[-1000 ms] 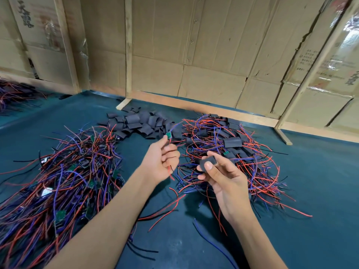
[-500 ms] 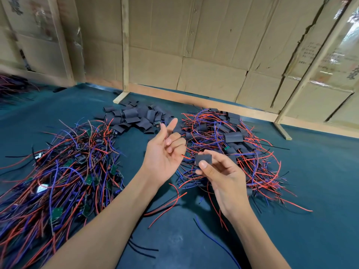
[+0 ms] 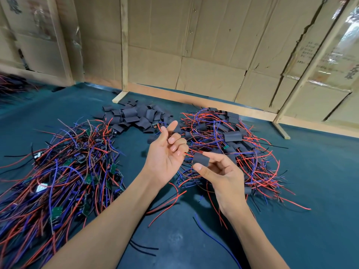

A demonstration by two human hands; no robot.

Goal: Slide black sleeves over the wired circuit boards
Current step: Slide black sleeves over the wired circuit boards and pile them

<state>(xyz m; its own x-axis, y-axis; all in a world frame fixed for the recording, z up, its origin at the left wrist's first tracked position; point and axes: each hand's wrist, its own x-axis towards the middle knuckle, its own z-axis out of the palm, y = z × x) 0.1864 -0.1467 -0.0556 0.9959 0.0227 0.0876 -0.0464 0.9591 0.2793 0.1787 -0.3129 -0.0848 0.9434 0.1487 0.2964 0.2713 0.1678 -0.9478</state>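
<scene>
Head view: right hand (image 3: pixel 223 175) pinches a black sleeve (image 3: pixel 201 158) between thumb and fingers. Just left of that pinch, left hand (image 3: pixel 165 152) curls loosely around red wires (image 3: pixel 186 154) leading into the sleeve, forefinger raised.

The sleeve (image 3: pixel 201 159) pinched in the right hand (image 3: pixel 223 177) looks like matt black rubbery tubing, as do the loose sleeves (image 3: pixel 134 118) heaped near the surface's far edge. The wires (image 3: pixel 58 171) wear smooth, glossy red, blue and black plastic insulation. The surface (image 3: pixel 320 171) is dark teal with a slight sheen. Behind stand matt brown cardboard walls (image 3: pixel 213 45) on bare wooden battens (image 3: pixel 124 43), some under glossy tape.
</scene>
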